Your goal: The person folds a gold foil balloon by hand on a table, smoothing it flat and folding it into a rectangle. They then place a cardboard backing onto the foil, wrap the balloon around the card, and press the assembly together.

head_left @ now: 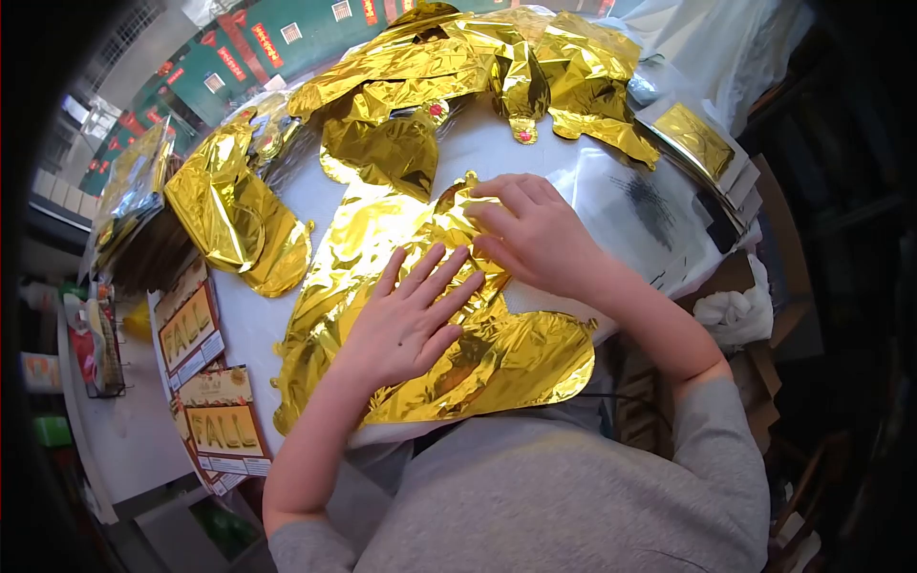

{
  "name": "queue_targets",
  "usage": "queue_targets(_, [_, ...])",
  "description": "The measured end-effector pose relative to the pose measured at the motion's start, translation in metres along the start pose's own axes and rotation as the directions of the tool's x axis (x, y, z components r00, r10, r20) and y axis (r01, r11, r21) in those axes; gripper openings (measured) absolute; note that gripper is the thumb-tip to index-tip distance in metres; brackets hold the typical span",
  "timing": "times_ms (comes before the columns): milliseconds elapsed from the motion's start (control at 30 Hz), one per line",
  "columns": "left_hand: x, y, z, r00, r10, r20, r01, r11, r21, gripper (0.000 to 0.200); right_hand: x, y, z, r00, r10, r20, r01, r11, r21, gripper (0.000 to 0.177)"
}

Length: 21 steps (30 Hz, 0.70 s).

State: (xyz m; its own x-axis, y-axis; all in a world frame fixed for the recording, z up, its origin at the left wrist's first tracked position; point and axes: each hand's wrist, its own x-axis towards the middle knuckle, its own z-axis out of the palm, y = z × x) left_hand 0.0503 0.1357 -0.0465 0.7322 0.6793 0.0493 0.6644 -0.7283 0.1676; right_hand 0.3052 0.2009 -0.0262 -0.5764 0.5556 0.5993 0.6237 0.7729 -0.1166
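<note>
Two bare hands on one gold foil piece (487, 361), which lies on the table right in front of the person's grey shirt (573, 487). Foil is wrinkled and shiny; its near edge sits at the table's near side, close to the shirt.

Left hand (401, 329): palm down, flat on the foil, fingers straight and spread apart, thumb out to the side. Right hand (540, 234): a bit farther out, over the upper part of the same foil, fingers bent, tips at the foil. Can't tell if they pinch it or only touch.

Left of the foil: lower card (224, 430) and upper card (188, 329), both printed FALL, partly overlapping. Beyond those, folded gold foil (224, 210). Right side: crumpled white plastic (735, 310) just off the table edge. White table (468, 143) shows past the right hand, with a dark smudge (642, 210) on its right part.

Far side: big gold foil heap (411, 72) with small red spots, stack of flat packs (694, 143) at far right, shiny stack (138, 196) at far left. Behind all that, green wall (306, 29) with red strips (267, 45).
</note>
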Motion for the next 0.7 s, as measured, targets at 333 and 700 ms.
queue_targets(333, [-0.003, 0.000, 0.004, 0.998, -0.027, -0.062, 0.022, 0.996, -0.082, 0.061, -0.095, -0.080, -0.071, 0.831, -0.231, 0.506, 0.236, 0.970, 0.057, 0.046])
queue_targets(700, [-0.005, -0.007, 0.004, 0.997, -0.018, -0.073, 0.010, 0.994, -0.111, 0.060, -0.024, -0.052, -0.074, 0.957, -0.171, 0.232, 0.147, 0.982, 0.119, 0.025])
